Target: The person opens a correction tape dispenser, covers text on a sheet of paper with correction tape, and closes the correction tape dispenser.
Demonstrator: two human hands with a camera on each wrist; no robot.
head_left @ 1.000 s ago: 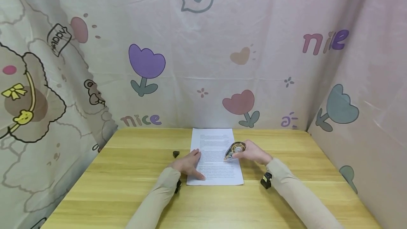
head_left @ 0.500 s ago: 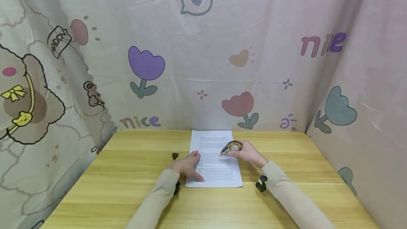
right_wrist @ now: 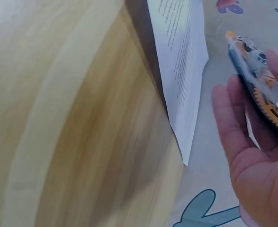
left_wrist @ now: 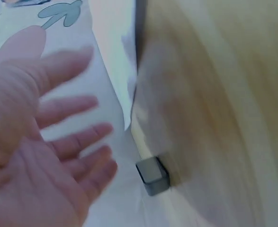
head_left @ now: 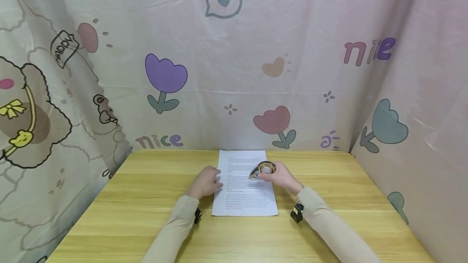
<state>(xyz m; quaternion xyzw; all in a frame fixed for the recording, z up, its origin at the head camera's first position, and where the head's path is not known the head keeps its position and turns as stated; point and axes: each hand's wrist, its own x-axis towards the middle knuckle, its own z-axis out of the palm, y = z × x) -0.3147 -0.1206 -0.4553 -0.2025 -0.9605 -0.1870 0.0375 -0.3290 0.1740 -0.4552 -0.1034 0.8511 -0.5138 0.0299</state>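
A printed sheet of paper (head_left: 237,198) lies on the wooden table. My right hand (head_left: 285,177) holds a correction tape (head_left: 265,167) above the sheet's right half, its tip pointing left. In the right wrist view the correction tape (right_wrist: 266,85) shows a clear body and an orange gear wheel, gripped between thumb and fingers. My left hand (head_left: 204,182) is at the sheet's left edge, with nothing held. Its fingers (left_wrist: 77,142) are spread and relaxed in the left wrist view. A small dark block (left_wrist: 153,175) stands near those fingertips; in the head view the left hand hides it.
The wooden table (head_left: 153,198) runs back to a printed cloth (head_left: 219,52) that hangs behind it and along both sides. Black wrist cameras (head_left: 297,213) sit under both wrists.
My left hand has come off the sheet and shifted left, over where the small dark block was visible. My right hand has moved slightly left with the correction tape.
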